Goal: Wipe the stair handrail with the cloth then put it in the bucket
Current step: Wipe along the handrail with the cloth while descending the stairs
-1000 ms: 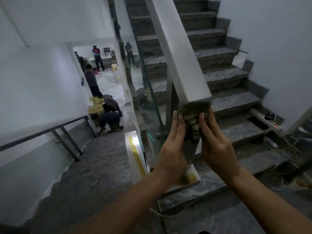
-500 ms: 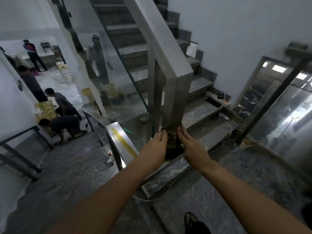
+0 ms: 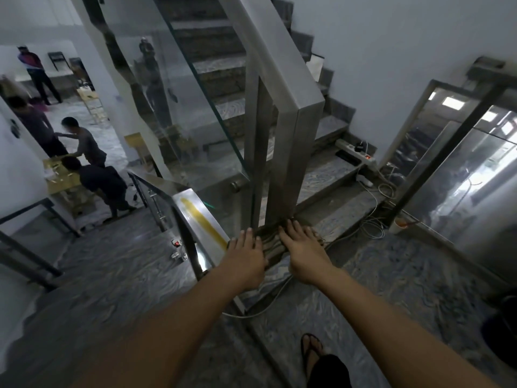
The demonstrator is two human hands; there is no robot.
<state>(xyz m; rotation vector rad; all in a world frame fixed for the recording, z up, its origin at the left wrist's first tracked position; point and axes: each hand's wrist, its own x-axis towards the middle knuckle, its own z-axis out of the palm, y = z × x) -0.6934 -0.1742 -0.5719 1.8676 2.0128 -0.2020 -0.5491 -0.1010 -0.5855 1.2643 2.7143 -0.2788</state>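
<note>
The steel stair handrail [image 3: 279,71] slopes down from the upper stairs and turns into a vertical post [image 3: 291,163] that meets the floor. A dark striped cloth [image 3: 272,239] is wrapped around the foot of that post. My left hand [image 3: 246,256] presses the cloth from the left, my right hand [image 3: 302,250] from the right, fingers pointing toward the post. Both hands hold the cloth between them against the post. At the right edge a dark round shape [image 3: 500,329] is partly cut off; whether it is the bucket is unclear.
A glass panel [image 3: 179,102] fills the railing left of the post. A lower handrail [image 3: 195,219] with a yellow stripe descends left. A power strip [image 3: 355,155] and loose cables [image 3: 369,228] lie on the steps. Reflective metal frames [image 3: 461,169] lean at right. Several people work below left.
Both hands slid the cloth down the vertical post, from just under the handrail's bend to the post's foot at the floor. The camera tilted down and right.
</note>
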